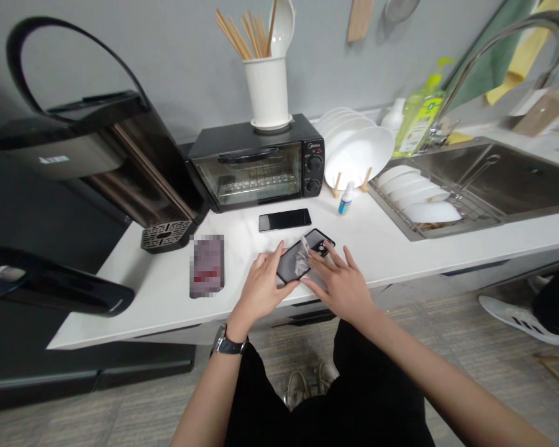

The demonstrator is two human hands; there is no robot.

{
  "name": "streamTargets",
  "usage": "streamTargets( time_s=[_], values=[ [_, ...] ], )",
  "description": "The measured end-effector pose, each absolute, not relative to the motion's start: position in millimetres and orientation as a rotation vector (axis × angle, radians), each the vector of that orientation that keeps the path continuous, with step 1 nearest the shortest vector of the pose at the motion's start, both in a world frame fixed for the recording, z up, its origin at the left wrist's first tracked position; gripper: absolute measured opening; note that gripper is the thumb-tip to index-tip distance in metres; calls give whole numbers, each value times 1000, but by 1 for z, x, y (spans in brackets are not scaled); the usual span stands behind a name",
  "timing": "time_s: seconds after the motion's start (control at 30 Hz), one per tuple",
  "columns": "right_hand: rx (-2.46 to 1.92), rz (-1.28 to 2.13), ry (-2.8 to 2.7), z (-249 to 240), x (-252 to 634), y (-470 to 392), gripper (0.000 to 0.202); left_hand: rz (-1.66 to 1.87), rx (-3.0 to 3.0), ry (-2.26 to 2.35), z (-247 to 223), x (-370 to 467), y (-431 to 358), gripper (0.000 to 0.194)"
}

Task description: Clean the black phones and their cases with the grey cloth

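A dark phone (290,264) lies on the white counter (391,245) near its front edge. My left hand (261,288) grips its left side and holds it steady. My right hand (338,282) rests on its right end, fingers pressing a small grey-white cloth or wipe (302,259) against the phone's surface. A black phone case (320,239) with a camera cutout lies just behind, partly under my right fingers. A second dark phone (284,219) lies flat further back. A small bottle with a blue cap (346,200) stands to the right of it.
A black toaster oven (261,162) carries a white utensil holder (267,90). A blurred dark rectangle (207,265) lies left of my hands. White plates (358,149) lean in a rack beside the steel sink (494,180). Another person's white shoe (517,318) shows at far right.
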State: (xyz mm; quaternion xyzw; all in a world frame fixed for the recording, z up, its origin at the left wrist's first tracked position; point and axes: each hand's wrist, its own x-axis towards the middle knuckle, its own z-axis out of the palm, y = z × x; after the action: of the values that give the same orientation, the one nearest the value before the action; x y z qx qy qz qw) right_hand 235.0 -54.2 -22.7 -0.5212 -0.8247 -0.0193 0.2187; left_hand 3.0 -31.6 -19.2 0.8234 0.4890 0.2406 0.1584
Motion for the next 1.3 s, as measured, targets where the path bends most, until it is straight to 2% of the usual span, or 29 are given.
streamTargets(
  time_s=[0.27, 0.57, 0.77, 0.9, 1.1, 1.3],
  values=[
    [-1580, -189, -2155, -29, 248, -29, 59, 697, 2334, 1333, -15, 3, -29, 101],
    [-1525, -86, -2168, -28, 186, -20, 79, 685, 2301, 1294, -14, 3, -28, 101],
    [-1262, 150, -2296, -13, 166, -51, 54, 702, 2299, 1280, -18, -1, -28, 102],
    [-1195, 216, -2320, -10, 184, -64, 48, 692, 2290, 1306, -18, 0, -30, 99],
    [-1281, 28, -2340, -18, 229, -56, 45, 693, 2281, 1387, -14, 5, -31, 98],
    [-1499, -229, -2227, -27, 261, -37, 53, 695, 2315, 1367, -16, 3, -31, 98]
  ],
)
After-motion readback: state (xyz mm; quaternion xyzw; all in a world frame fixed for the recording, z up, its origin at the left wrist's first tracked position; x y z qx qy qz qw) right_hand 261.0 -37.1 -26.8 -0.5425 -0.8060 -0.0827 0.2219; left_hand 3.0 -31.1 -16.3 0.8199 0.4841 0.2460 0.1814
